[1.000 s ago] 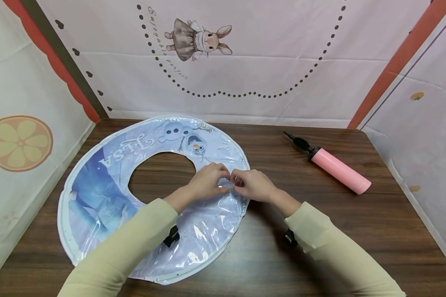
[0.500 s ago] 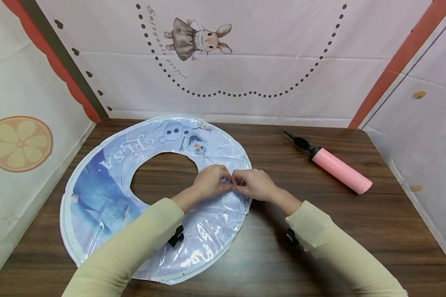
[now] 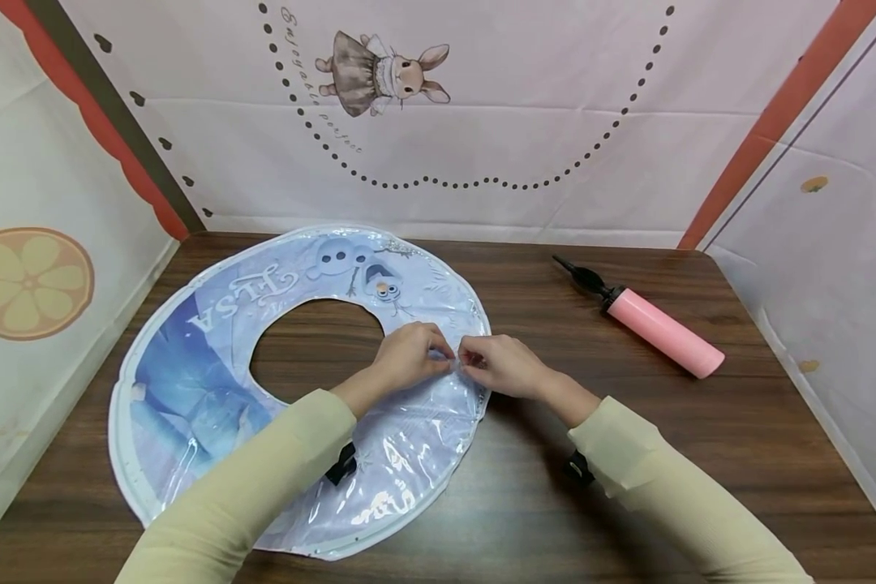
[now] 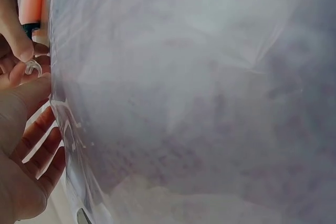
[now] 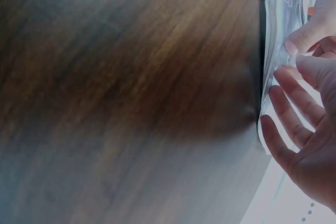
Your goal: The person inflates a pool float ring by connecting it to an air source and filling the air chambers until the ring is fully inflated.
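A flat, lightly filled swim ring [image 3: 416,454] in pale blue and purple, printed with a snowman and the word ELSA, lies on the table. At its right side both hands meet over a small clear air valve [image 4: 33,68]. My left hand [image 3: 411,355] rests over the ring and pinches the valve between thumb and forefinger, its other fingers spread in the left wrist view. My right hand [image 3: 502,365] comes from the right, thumb and forefinger pinching the valve's other side. In the right wrist view, the fingertips of both hands partly hide the valve.
A pink hand pump [image 3: 664,331] with a black nozzle lies at the right of the brown wooden table [image 3: 555,503]. Printed cloth walls [image 3: 526,73] stand behind and on both sides.
The ring shifted slightly right, then back left, along with the view. The hands stay at the valve; the right fingertips have drawn a little away from the left ones.
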A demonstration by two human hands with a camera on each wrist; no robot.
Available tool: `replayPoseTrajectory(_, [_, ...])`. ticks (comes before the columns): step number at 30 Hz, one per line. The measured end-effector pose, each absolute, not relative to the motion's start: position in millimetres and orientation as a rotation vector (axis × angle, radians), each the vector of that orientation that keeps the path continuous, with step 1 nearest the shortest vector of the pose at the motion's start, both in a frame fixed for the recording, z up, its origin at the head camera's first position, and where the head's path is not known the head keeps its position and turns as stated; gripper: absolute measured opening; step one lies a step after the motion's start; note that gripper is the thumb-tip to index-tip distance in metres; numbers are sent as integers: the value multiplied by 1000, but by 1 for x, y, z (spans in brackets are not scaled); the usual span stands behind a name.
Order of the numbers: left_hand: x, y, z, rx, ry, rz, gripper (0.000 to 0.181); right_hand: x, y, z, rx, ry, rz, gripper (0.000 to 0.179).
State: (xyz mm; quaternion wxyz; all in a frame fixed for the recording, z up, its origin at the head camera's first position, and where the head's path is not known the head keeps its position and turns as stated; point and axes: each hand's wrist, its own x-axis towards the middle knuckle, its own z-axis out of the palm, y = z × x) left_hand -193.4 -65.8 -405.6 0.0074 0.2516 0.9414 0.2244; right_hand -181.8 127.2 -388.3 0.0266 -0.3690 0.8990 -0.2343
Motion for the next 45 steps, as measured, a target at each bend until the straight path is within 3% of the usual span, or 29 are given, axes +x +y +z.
replayPoseTrajectory(10, [-192,-68,-406,796,2924,696,16,-182,129,-390,-1166,2811,-684,8])
replayPoseTrajectory(26, [-190,-65,-405,846,2961,610,14,-183,137,-391,-1208,2906,-493,18])
replayPoseTrajectory(45, [-190,-65,-403,900,2992,495,15,-202,241,-350,-875,3289,-383,55])
